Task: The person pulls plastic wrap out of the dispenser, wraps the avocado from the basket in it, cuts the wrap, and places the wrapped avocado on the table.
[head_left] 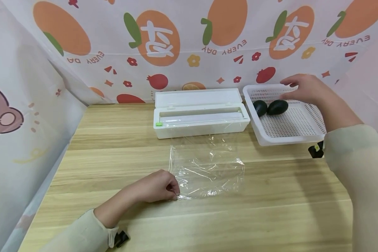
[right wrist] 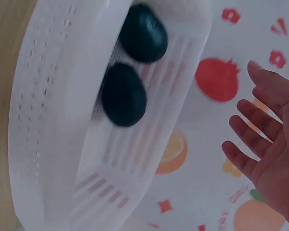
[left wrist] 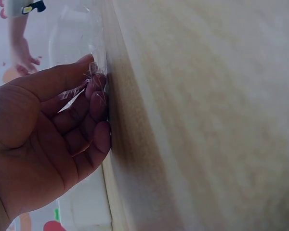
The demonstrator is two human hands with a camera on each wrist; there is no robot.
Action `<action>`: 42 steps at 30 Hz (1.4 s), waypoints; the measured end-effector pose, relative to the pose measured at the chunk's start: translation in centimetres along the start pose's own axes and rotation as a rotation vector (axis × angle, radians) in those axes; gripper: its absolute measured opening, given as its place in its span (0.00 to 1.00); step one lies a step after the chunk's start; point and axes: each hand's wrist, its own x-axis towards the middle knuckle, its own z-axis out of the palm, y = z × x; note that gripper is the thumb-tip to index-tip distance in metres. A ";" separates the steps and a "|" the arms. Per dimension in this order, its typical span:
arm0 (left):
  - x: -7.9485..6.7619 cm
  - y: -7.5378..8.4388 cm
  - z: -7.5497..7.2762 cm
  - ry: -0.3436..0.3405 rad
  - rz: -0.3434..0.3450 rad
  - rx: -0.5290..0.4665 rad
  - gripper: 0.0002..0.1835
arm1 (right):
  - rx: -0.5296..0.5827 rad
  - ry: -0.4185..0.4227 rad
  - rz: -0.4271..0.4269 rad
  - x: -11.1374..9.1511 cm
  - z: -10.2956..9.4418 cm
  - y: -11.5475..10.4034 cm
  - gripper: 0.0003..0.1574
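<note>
My left hand (head_left: 158, 187) pinches the near left corner of a sheet of clear plastic wrap (head_left: 207, 171) between thumb and fingers. In the left wrist view the wrap (left wrist: 97, 72) bunches at the fingertips, close to the tabletop. The sheet stretches back over the wood to a white wrap dispenser box (head_left: 201, 129), whose lid stands up and whose roll shows inside. Over the white basket (head_left: 289, 141) my right hand (head_left: 306, 89) hovers, fingers spread and holding nothing. Two dark green avocados (head_left: 277, 107) lie side by side in the basket's left part; the right wrist view shows both avocados (right wrist: 124, 94) apart from the hand.
A wooden table (head_left: 113, 140) carries everything and meets a fruit-print curtain (head_left: 189, 35) at the back. The dispenser box stands just left of the basket. A small green slider (head_left: 158, 124) sits at the box's left end.
</note>
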 end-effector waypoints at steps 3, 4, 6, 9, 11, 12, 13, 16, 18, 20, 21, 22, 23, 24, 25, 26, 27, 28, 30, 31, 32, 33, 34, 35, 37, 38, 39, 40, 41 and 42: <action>-0.1 -0.1 -0.1 0.001 -0.010 -0.013 0.06 | 0.011 -0.033 0.040 1.0 -0.2 1.0 0.52; -0.1 -0.1 -0.1 0.000 -0.011 -0.020 0.06 | 0.019 -0.049 0.054 1.3 -0.2 1.3 0.51; -0.1 -0.2 -0.1 -0.001 -0.010 -0.027 0.06 | 0.024 -0.079 0.078 2.1 -0.2 1.9 0.51; -0.1 -0.3 -0.1 -0.002 -0.003 -0.033 0.06 | 0.025 -0.119 0.103 3.2 -0.2 2.5 0.50; -0.1 -0.4 0.0 -0.004 0.001 -0.034 0.06 | 0.031 -0.137 0.111 3.8 0.0 2.7 0.50; -0.1 -0.4 0.0 -0.003 0.002 -0.035 0.06 | 0.038 -0.146 0.114 4.1 0.2 2.7 0.50; -0.1 -0.4 0.0 -0.004 0.000 -0.036 0.06 | 0.039 -0.154 0.115 4.4 0.3 2.6 0.50; -0.1 -0.3 -0.2 -0.005 -0.005 -0.043 0.04 | 0.021 -0.184 0.103 5.3 1.0 1.8 0.49; -0.2 -0.2 -0.3 -0.004 -0.010 -0.045 0.03 | -0.001 -0.212 0.087 5.9 1.5 1.2 0.49; -0.2 -0.2 -0.3 -0.002 -0.012 -0.045 0.03 | -0.016 -0.248 0.068 6.5 2.1 0.6 0.48; -0.2 -0.1 -0.4 -0.002 -0.013 -0.045 0.03 | -0.019 -0.271 0.063 6.7 2.4 0.4 0.48; -0.2 -0.1 -0.4 -0.002 -0.013 -0.044 0.04 | -0.021 -0.294 0.061 7.0 2.7 0.2 0.48; -0.2 -0.1 -0.3 -0.002 -0.013 -0.042 0.04 | -0.028 -0.315 0.057 7.2 2.9 0.0 0.48; -0.3 -0.1 -0.3 -0.002 -0.012 -0.041 0.04 | -0.035 -0.334 0.054 7.5 3.2 -0.1 0.48; -0.3 -0.1 -0.3 -0.002 -0.011 -0.039 0.04 | -0.046 -0.351 0.050 7.7 3.5 -0.2 0.47; -0.3 -0.1 -0.3 -0.001 -0.010 -0.038 0.04 | -0.057 -0.366 0.049 7.9 3.7 -0.2 0.47; -0.3 -0.1 -0.3 0.000 -0.009 -0.038 0.04 | -0.072 -0.379 0.043 8.1 3.9 -0.2 0.47; -0.3 -0.1 -0.3 0.000 -0.007 -0.034 0.04 | -0.084 -0.387 0.036 8.2 4.1 -0.2 0.48; -0.3 -0.1 -0.3 0.000 -0.007 -0.034 0.04 | -0.105 -0.405 0.027 8.6 4.4 -0.2 0.49; -0.4 -0.1 -0.3 0.000 -0.007 -0.034 0.03 | -0.109 -0.418 0.025 8.8 4.5 -0.2 0.51; -0.4 -0.1 -0.3 0.000 -0.008 -0.036 0.03 | -0.114 -0.433 0.023 9.0 4.7 -0.2 0.52; -0.4 -0.1 -0.3 -0.001 -0.008 -0.038 0.03 | -0.117 -0.450 0.019 9.2 4.9 -0.2 0.53; -0.5 -0.1 -0.2 -0.002 -0.009 -0.040 0.03 | -0.115 -0.465 0.016 9.5 5.0 -0.2 0.54; -0.5 -0.2 -0.2 -0.002 -0.010 -0.043 0.03 | -0.113 -0.480 0.014 9.6 5.1 -0.2 0.55; -0.5 -0.2 -0.1 0.000 -0.010 -0.041 0.03 | -0.111 -0.501 0.006 9.8 5.3 -0.2 0.55; -0.5 -0.2 -0.1 0.002 -0.010 -0.040 0.03 | -0.114 -0.506 0.001 9.9 5.4 -0.2 0.55; -0.5 -0.1 -0.1 0.002 -0.010 -0.038 0.03 | -0.117 -0.506 -0.002 10.0 5.4 -0.2 0.55; -0.5 -0.1 -0.1 0.003 -0.010 -0.034 0.03 | -0.120 -0.505 -0.006 10.0 5.5 -0.2 0.54; -0.5 -0.1 -0.1 0.004 -0.011 -0.030 0.04 | -0.125 -0.504 -0.009 10.1 5.5 -0.2 0.53; -0.5 -0.1 -0.2 0.004 -0.012 -0.027 0.04 | -0.129 -0.502 -0.012 10.1 5.6 -0.2 0.53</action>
